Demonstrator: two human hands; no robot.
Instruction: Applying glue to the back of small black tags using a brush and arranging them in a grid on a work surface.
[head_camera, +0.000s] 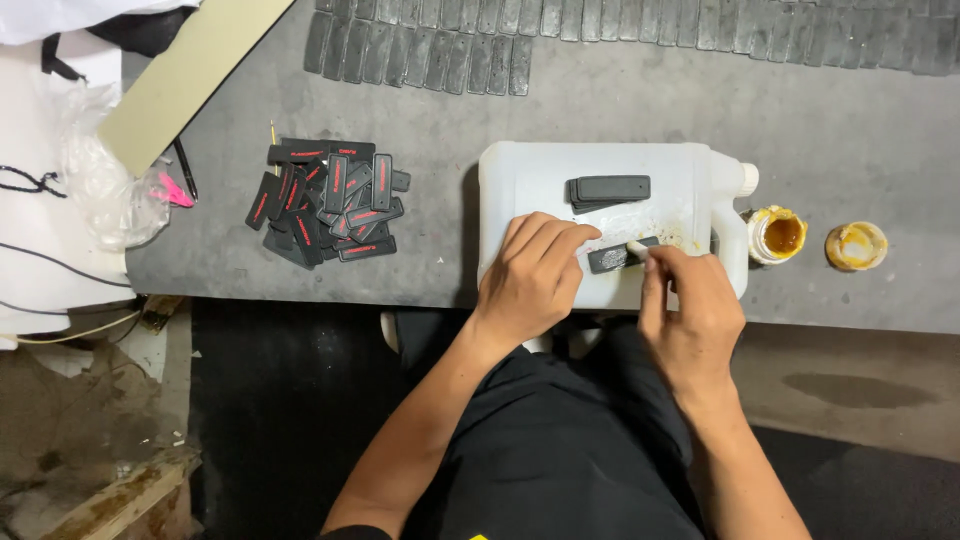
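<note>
Black tag (612, 257) lying left-right on jug (520, 170), left hand (530, 275) fingers pinning it, right hand (690, 300) fingers clamped on brush (637, 245)

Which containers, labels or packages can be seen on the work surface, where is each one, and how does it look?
White plastic jug: lying on its side, centre, rectangular, white cap at right.
Open jar: right of the jug, round, holds yellow-brown paste.
Jar lid: further right, round, smeared yellow.
Pile of labels: left of the jug, black strips with red marks.
Single label: on the jug, dark, between left hand and right hand.
Clear plastic bag: far left, crumpled.
</note>
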